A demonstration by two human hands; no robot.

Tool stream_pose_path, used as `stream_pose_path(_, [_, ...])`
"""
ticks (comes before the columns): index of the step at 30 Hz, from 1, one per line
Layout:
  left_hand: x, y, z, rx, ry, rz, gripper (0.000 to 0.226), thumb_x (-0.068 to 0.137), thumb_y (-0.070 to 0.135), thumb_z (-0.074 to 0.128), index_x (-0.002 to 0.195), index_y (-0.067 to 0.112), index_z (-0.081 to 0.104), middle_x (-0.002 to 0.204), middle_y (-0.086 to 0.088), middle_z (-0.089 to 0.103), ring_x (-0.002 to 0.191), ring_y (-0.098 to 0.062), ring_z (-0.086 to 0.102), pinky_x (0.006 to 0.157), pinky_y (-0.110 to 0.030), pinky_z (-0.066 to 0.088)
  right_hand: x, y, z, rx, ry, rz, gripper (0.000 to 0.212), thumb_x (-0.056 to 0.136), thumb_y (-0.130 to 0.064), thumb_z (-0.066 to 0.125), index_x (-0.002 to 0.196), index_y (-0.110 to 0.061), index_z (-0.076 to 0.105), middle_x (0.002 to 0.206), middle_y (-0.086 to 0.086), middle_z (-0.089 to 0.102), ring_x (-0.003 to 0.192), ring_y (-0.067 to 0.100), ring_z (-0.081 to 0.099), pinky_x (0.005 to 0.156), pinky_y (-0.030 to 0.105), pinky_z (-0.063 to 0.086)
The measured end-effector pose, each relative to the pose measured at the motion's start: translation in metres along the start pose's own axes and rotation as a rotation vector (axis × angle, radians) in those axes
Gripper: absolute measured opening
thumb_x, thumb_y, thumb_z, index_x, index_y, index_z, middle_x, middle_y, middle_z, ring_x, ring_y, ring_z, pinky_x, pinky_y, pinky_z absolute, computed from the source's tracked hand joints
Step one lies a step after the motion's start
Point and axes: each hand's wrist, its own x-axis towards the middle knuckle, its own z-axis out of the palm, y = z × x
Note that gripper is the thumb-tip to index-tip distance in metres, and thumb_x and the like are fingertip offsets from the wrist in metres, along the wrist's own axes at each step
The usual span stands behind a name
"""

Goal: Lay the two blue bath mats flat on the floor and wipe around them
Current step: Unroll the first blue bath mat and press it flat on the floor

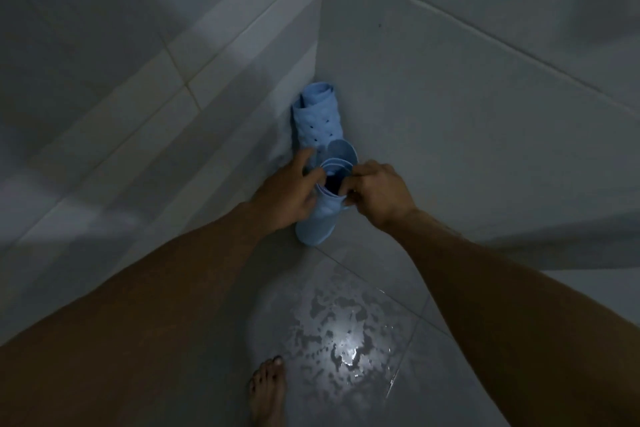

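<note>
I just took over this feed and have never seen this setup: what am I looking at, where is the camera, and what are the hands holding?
There is no machine here. One camera on a person's head looks down at their own bare arms in a dim tiled corner. Two blue bath mats stand rolled up in that corner: the near mat and the far mat behind it. The left hand and right hand both grip the near roll's top rim, fingers hooked inside. The floor is wet, with a shiny puddle beside a bare foot. Neither mat is flat yet.
</note>
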Motion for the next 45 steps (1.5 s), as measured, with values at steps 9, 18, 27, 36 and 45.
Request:
stream_pose_path(9, [-0.056,0.146,0.038,-0.213,-0.098,0.008,0.031,0.072,0.016,0.079,0.070,0.017,0.048,0.071,0.007,0.050,0.066,-0.015,0.048,0.060,-0.027,0.037,-0.155,0.032,-0.024,-0.108,-0.143,0.045,0.027,0.090,-0.022,0.063,0.116,-0.024,0.068,0.120,0.002,0.060,0.107,0.028,0.059,0.094,0.035,0.036])
stream_pose_path(18, [-0.104,0.283,0.078,-0.135,-0.165,0.035,0.034,0.070,0.017,0.080,0.071,0.017,0.047,0.076,-0.002,0.052,0.071,-0.023,0.053,0.064,-0.026,0.031,-0.331,0.071,-0.020,0.169,-0.114,0.336,0.085,0.077,-0.036,0.081,0.146,-0.019,0.035,0.143,0.010,0.034,0.115,0.036,0.056,0.099,0.043,0.046])
stream_pose_path(27, [-0.170,0.334,0.116,0.233,-0.314,0.111,0.030,0.091,0.029,0.058,0.115,0.013,0.049,0.109,-0.013,0.055,0.090,-0.031,0.059,0.068,-0.032,0.037,-0.418,0.047,0.013,-0.067,-0.355,0.537,0.039,0.095,-0.036,0.054,0.133,-0.025,0.055,0.128,0.009,0.061,0.117,0.031,0.059,0.096,0.042,0.046])
stream_pose_path(36, [-0.219,0.305,0.182,0.345,-0.313,-0.050,0.033,0.093,0.029,0.054,0.120,0.011,0.047,0.116,-0.017,0.057,0.092,-0.032,0.060,0.066,-0.033,0.038,-0.438,0.030,0.105,-0.040,-0.273,0.608,0.038,0.098,-0.041,0.053,0.130,-0.021,0.056,0.121,0.011,0.063,0.109,0.033,0.063,0.084,0.039,0.048])
stream_pose_path(45, [-0.152,0.283,0.241,0.817,0.024,0.334,0.072,0.092,0.066,0.028,0.144,0.017,0.035,0.153,-0.023,0.022,0.139,-0.040,0.024,0.115,-0.057,0.018,-0.443,0.097,0.167,-0.126,0.072,0.654,0.039,0.099,-0.041,0.050,0.130,-0.016,0.054,0.122,0.017,0.064,0.111,0.039,0.062,0.085,0.042,0.048])
